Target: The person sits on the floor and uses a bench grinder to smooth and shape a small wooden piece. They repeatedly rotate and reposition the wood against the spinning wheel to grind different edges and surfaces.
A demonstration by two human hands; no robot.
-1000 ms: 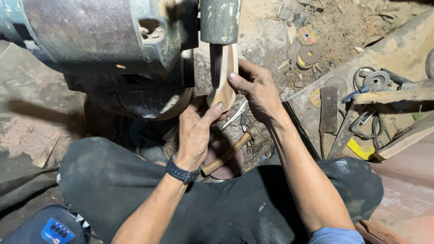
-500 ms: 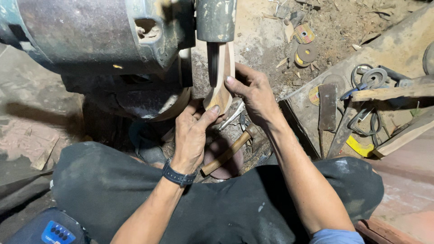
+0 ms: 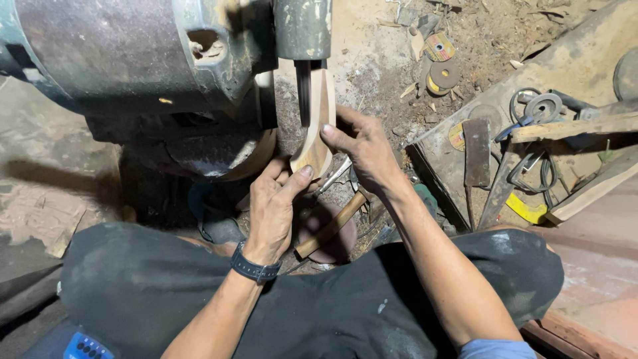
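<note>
Wood piece (image 3: 317,126) gripped between left hand (image 3: 274,206) and right hand (image 3: 362,147).

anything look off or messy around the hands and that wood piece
Both hands, left hand and right hand, hold the curved wood piece edge-on against the grinder wheel, fingers close to it. Worn abrasive discs and wood chips lie scattered in the dirt, and a hammer lies loose between the knees.

i see a pale tan wood piece (image 3: 316,126) with a darker brown edge, grey-green rusty machine drum (image 3: 133,50), black wristband (image 3: 255,269), light brown hammer handle (image 3: 330,225), yellow-red discs (image 3: 440,48), dusty black trousers (image 3: 319,306).
</note>
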